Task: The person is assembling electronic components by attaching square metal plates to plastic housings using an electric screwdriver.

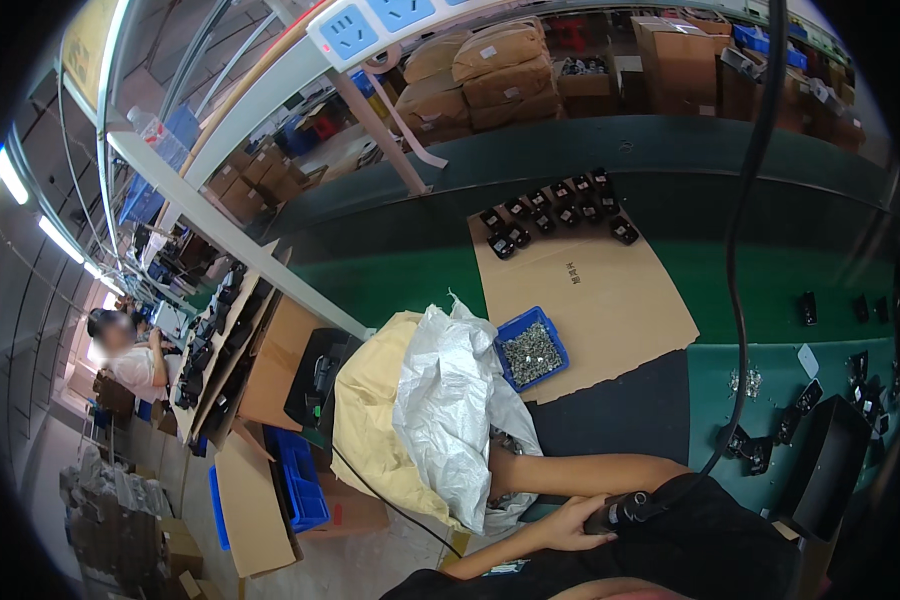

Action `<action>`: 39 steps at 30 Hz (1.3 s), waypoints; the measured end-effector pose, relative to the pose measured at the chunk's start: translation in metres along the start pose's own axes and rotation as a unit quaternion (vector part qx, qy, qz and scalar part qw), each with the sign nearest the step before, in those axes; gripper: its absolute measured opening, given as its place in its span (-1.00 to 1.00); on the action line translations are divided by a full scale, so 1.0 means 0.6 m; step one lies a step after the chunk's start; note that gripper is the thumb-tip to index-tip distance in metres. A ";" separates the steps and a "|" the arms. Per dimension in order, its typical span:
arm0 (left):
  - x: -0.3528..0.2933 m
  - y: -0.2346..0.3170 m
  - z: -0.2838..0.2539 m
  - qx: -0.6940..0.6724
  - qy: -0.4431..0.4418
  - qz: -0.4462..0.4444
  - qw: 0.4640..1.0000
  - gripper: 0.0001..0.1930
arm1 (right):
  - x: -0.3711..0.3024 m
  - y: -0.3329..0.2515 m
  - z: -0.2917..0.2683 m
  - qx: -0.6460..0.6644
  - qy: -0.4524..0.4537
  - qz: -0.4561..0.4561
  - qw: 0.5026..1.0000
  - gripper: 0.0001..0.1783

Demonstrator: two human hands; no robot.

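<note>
My right hand (505,474) reaches from the right into the mouth of a white woven plastic bag (445,385), which has a yellowish bag (370,390) against its left side. The bag hides the fingers. Small metal pieces show at the opening beside the wrist. Close to my body, my left hand (575,524) is closed around a black electric screwdriver (625,512), whose cord (734,290) runs up past the top edge. Just beyond the bags, a blue tray (564,350) of small metal parts stands on a cardboard sheet (610,300).
Several black molded parts (567,213) sit on the cardboard's far end. More black parts (760,455), loose small metal pieces (745,382) and a black bin (825,465) are at the right. A white post (240,235) slants at left; a person (135,365) sits beyond.
</note>
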State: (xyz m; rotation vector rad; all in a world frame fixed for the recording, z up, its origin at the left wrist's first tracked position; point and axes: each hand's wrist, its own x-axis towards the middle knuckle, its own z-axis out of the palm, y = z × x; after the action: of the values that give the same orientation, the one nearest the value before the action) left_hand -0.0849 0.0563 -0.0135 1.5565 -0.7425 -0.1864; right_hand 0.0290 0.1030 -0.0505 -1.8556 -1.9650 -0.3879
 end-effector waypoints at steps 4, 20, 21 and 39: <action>0.011 0.008 -0.005 -0.005 -0.030 -0.040 0.999 -0.46 | -0.010 0.000 0.005 0.012 0.007 -0.016 1.000 -0.75; -0.002 0.005 -0.021 0.012 -0.048 -0.078 0.996 -0.43 | 0.000 -0.025 0.053 0.116 0.042 -0.006 0.992 -0.79; 0.008 0.005 -0.022 0.031 -0.026 -0.048 0.998 -0.45 | 0.001 -0.018 0.057 0.137 0.042 0.004 0.990 -0.79; 0.025 0.023 -0.020 0.009 -0.055 -0.044 0.997 -0.52 | 0.023 -0.004 0.095 0.393 -0.065 0.176 0.900 -0.53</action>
State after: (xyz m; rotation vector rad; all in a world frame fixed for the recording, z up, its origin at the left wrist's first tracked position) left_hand -0.0715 0.0586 0.0060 1.6062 -0.7636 -0.3332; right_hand 0.0201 0.1414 -0.0937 -1.6302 -1.4644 0.5788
